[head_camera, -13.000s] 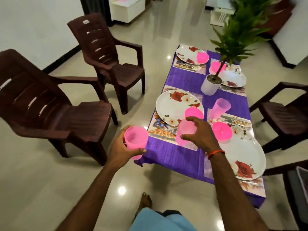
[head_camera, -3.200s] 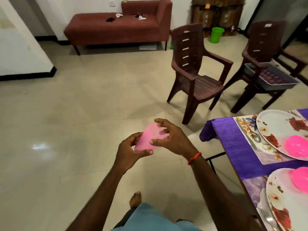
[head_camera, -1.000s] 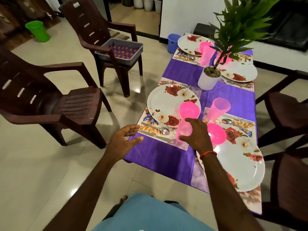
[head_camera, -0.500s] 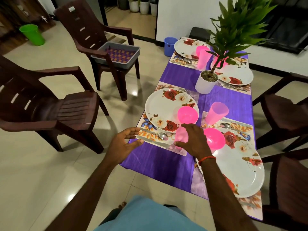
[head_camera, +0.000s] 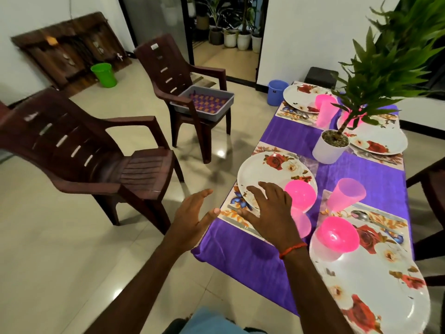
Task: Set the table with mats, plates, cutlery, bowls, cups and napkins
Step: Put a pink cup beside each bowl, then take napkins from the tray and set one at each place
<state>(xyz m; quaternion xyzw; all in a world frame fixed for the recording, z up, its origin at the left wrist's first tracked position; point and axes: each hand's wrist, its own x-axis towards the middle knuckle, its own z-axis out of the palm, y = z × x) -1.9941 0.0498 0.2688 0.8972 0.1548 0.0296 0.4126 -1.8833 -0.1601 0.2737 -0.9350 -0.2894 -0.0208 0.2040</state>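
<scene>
Tabletop [head_camera: 240, 256]: purple-clothed, with places laid on it.
Near chair [head_camera: 84, 160]: brown plastic, at the tabletop's nine o'clock.
Far chair [head_camera: 173, 75]: at eleven o'clock, carrying a grey tray [head_camera: 204, 104].
Potted plant [head_camera: 330, 147]: white pot, mid-tabletop.
Right plate [head_camera: 375, 285]: floral, with the right bowl [head_camera: 337, 235], pink, at its eleven o'clock.
Left plate [head_camera: 262, 174]: floral, on a mat [head_camera: 232, 214], with the left bowl [head_camera: 301, 195], pink, at its four o'clock.
Right cup [head_camera: 346, 195]: pink, standing at the right bowl's one o'clock.
Left cup [head_camera: 302, 222]: pink, at the left bowl's six o'clock, partly behind the right hand; contact could not be told.
Right hand [head_camera: 269, 213]: fingers spread wide, holding nothing, over the mat.
Left hand [head_camera: 192, 218]: palm wide, empty, at the right hand's nine o'clock, off the tabletop's edge.
</scene>
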